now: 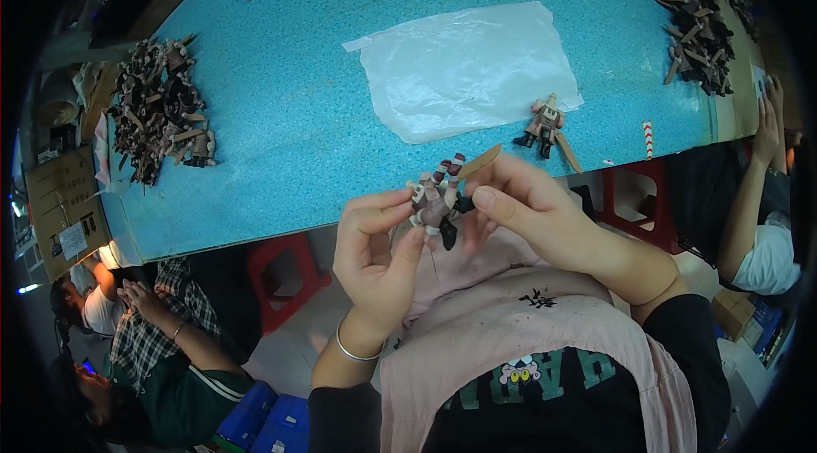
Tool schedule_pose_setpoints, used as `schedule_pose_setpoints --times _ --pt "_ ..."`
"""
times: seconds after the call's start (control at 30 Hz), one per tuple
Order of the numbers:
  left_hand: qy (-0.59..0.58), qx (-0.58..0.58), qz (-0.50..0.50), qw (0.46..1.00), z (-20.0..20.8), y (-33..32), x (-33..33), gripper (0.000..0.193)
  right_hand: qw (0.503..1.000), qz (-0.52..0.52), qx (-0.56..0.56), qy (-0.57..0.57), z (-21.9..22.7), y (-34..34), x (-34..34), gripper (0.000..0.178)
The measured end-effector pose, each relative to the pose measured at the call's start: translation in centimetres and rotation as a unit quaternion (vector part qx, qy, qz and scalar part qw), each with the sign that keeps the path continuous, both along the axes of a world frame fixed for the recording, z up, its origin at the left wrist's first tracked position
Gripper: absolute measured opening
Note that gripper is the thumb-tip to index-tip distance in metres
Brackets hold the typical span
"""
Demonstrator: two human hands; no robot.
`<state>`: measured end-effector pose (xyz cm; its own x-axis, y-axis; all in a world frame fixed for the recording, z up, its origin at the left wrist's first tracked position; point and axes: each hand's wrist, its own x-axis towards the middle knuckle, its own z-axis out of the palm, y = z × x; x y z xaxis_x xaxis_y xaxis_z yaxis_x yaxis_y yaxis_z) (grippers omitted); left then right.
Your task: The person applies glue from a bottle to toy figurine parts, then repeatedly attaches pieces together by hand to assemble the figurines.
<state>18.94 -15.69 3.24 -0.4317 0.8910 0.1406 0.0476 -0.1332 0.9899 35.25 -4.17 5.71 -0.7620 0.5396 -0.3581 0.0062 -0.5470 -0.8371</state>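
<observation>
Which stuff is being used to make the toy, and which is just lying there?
In use:
small brown plastic toy figure
left hand
right hand

Lying about:
finished brown figure with sword
clear plastic sheet
heaps of brown toy parts
striped red-white straw

Small toy figure held between both hands

The brown-and-grey jointed toy figure (437, 202) sits at frame centre, tilted, pinched by the left hand (374, 253) and right hand (519, 206); a tan blade-like piece (482, 160) juts toward the upper right.
</observation>
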Motion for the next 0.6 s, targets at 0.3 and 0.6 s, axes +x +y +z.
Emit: schedule_pose_setpoints --times 0.3,0.6 --pt "-0.22 -0.071 -0.095 0.968 0.2 1.1 -0.8 0.018 0.99 0.119 0.067 0.025 -0.8 0.2 0.1 0.031" --pt "-0.296 -0.106 -0.213 0.925 -0.4 0.9 -1.4 0.02 0.986 0.126 0.112 0.011 -0.7 0.6 0.0 0.026"
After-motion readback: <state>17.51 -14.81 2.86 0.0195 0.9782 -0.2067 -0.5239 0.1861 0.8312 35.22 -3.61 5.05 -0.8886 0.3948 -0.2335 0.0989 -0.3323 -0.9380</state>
